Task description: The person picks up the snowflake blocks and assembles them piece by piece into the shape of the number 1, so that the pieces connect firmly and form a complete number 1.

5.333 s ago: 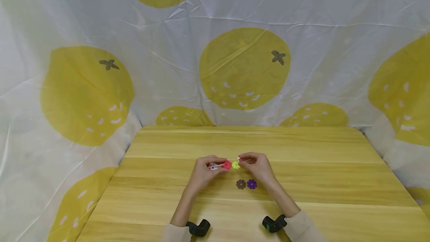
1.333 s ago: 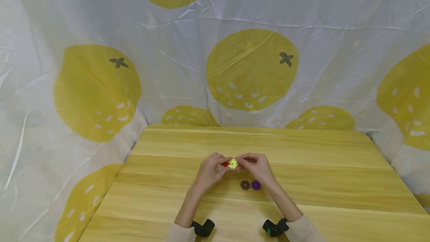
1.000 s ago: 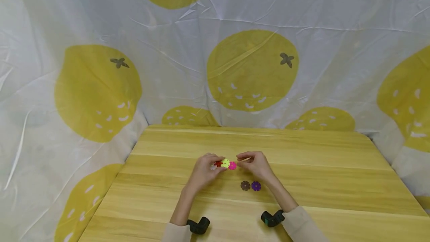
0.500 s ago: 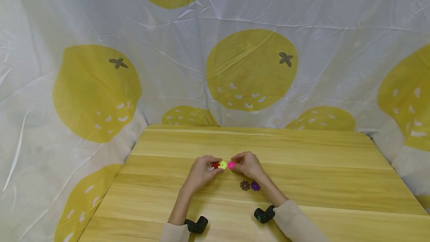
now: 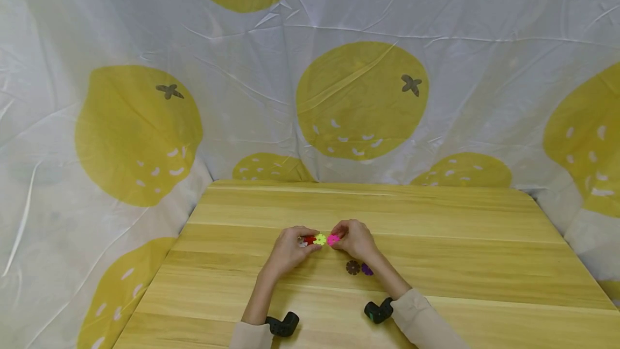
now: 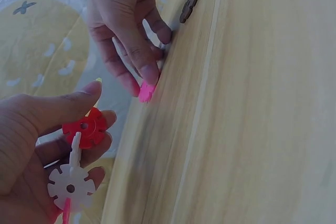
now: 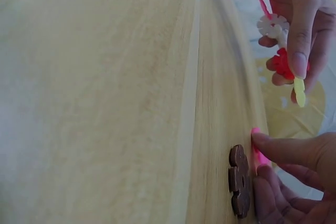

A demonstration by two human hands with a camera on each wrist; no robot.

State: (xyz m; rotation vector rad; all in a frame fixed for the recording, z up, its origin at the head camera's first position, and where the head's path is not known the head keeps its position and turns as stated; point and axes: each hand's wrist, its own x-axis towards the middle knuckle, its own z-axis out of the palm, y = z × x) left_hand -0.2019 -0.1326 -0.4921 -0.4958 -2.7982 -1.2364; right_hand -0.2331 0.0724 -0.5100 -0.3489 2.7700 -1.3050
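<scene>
My left hand (image 5: 287,249) grips a chain of notched plastic interlocking discs between thumb and fingers, just above the table. In the left wrist view the chain runs from a pink piece at the palm through a white disc (image 6: 71,187) and another white one seen edge-on to a red disc (image 6: 84,128). A yellow disc (image 5: 320,239) sticks out past the thumb at its far end. My right hand (image 5: 357,241) pinches a loose pink disc (image 5: 332,239) by its edge, at or close to the tabletop. A small gap separates the pink disc from the yellow one.
A brown disc (image 5: 353,267) and a purple disc (image 5: 367,269) lie side by side on the wooden table (image 5: 436,241), below my right hand; the hand partly covers the purple one. A lemon-print cloth (image 5: 256,96) hangs behind the table.
Earlier both hands met at the yellow disc, now in the left hand's chain. The right hand came away, then moved left and took hold of the pink disc. The left hand shifted slightly left.
</scene>
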